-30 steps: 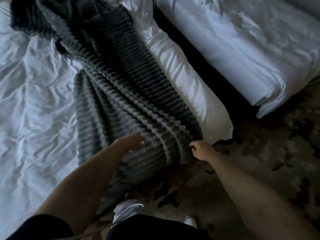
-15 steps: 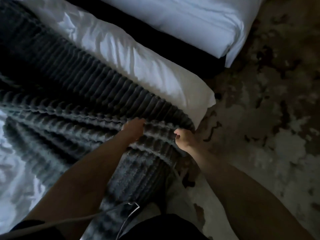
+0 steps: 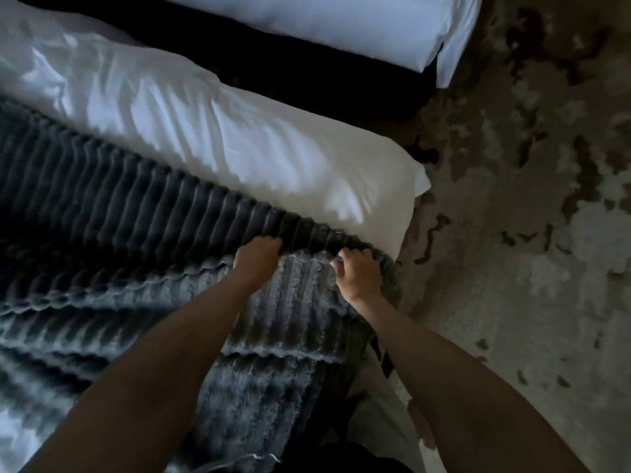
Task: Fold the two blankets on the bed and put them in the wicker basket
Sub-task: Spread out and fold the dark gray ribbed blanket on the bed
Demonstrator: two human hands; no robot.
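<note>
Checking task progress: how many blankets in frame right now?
1. A grey ribbed blanket lies on the white bed, gripped by the left hand and right hand. A second may be out of view.

No legible txt, labels, brands or nos. on blanket (image 3: 102,216), bedding (image 3: 239,131) or floor (image 3: 512,268).
</note>
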